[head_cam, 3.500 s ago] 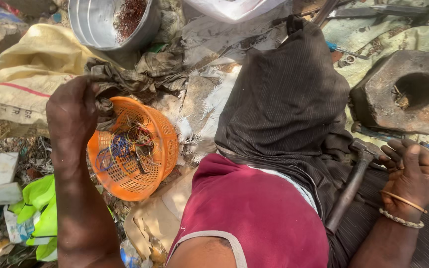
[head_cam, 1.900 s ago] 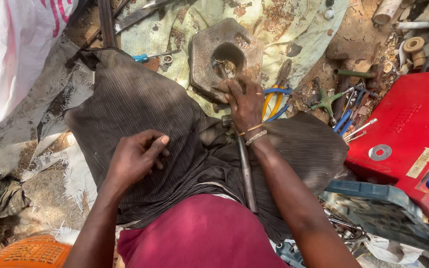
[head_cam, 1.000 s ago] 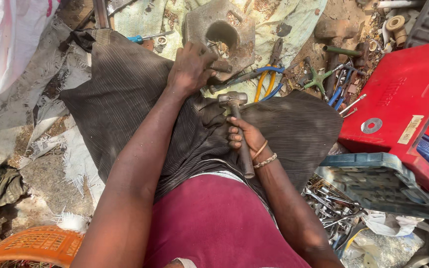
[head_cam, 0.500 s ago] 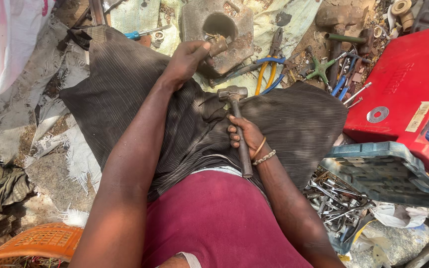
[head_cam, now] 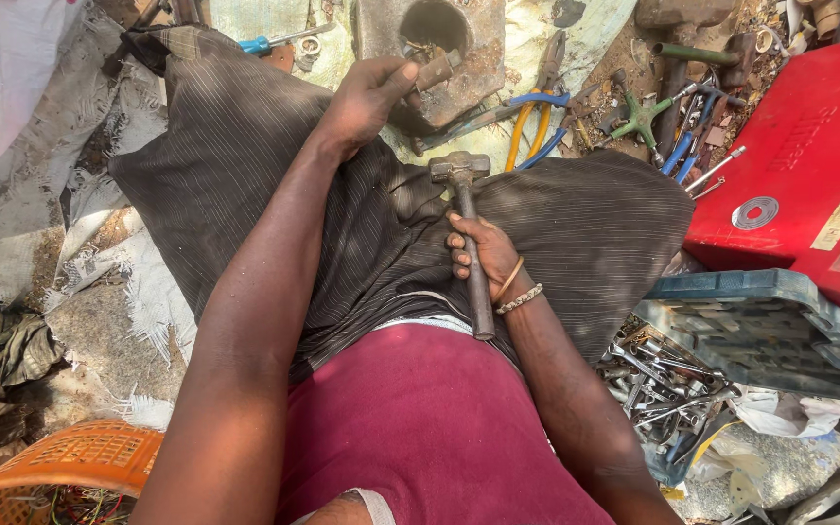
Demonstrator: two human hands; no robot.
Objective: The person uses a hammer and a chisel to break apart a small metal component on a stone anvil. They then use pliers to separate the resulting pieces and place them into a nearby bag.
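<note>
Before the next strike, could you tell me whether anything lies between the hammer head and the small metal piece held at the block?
Nothing visible does. The hammer head sits just below the small metal piece that the left hand holds against the metal block; only open space between.

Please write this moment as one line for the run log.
left hand: holds small metal part on metal block | right hand: grips hammer over lap | pliers: beside block

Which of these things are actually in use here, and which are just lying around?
In use:
- hammer, gripped by the right hand
- small rusty metal piece, held by the left hand against the stone block

Lying about:
- pliers
- red case
- orange basket
- loose sockets
</note>
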